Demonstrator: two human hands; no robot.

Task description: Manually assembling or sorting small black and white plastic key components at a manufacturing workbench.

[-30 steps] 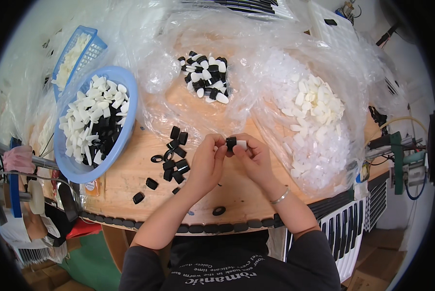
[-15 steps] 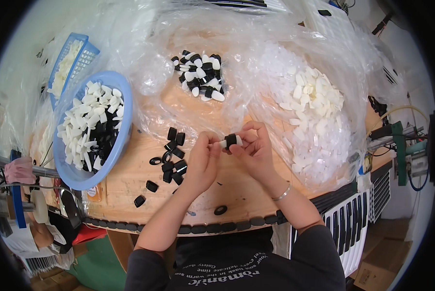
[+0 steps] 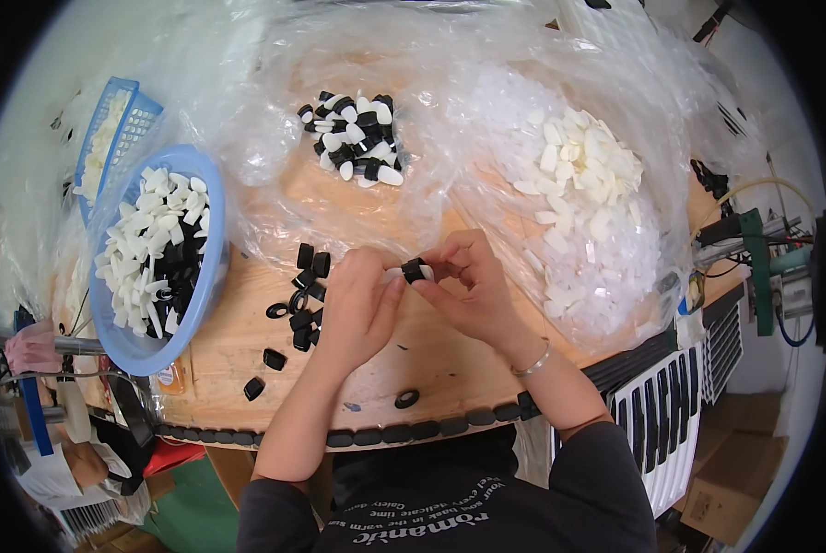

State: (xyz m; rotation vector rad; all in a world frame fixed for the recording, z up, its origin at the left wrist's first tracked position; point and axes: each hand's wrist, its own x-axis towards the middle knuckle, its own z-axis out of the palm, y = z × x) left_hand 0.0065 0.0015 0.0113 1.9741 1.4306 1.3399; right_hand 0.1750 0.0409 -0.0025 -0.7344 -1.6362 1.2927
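A small white plastic piece with a black cap-like sleeve (image 3: 414,270) around it is held between my hands above the table. My left hand (image 3: 361,300) pinches its white left end, fingers closed. On the other side, my right hand (image 3: 473,293) grips the sleeved end between thumb and fingers. Loose black sleeves (image 3: 301,319) lie beside my left hand, several of them standing or tipped over. A single black ring (image 3: 406,398) rests nearer the table's front edge. Farther back is a pile of joined black-and-white pieces (image 3: 356,138).
At the left stands a blue basin (image 3: 216,267) of white and black pieces, with a blue perforated basket (image 3: 140,124) behind it. Clear plastic sheeting (image 3: 275,120) covers the back. White and translucent pieces (image 3: 590,175) are heaped at right. Black pieces (image 3: 394,433) line the front edge.
The whole view has shifted slightly, so the basin and piles appear farther left. Both hands still hold the sleeved piece, which has tilted a little.
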